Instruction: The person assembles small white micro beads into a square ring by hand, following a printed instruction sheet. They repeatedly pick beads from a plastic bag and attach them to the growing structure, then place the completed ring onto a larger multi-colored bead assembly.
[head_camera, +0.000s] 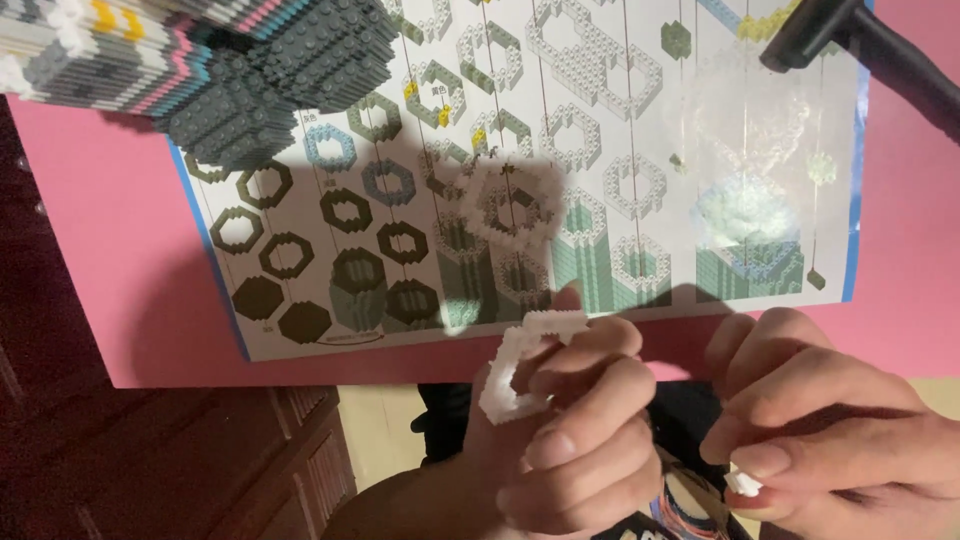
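While the left hand (570, 440) pinches a partly built white brick ring (520, 365) between thumb and curled fingers, the ring stands nearly upright, its open centre facing the camera and its long side running from lower left to upper right. The fingers are closed firmly on the ring's right-hand edge, so the unfinished arc juts out to the left and upward, clear of the palm. Just beside it, the right hand (840, 430) has its fingertips pressed together on a tiny white brick (742, 484), which peeks out below the forefinger, low and to the right of the ring. The two hands sit near each other but apart, with a dark gap between them; the small brick lies to the right of and below the ring, and the right hand is the one that carries it.

Beyond the hands, a printed instruction sheet (640, 120) with rows of hexagonal ring diagrams lies on a pink table (100, 240). At the upper left a grey block model (250, 70) with striped layers stands over the sheet's corner. A black bar (870, 40) crosses the upper right corner. Below the table edge, dark wooden furniture (200, 460) shows.
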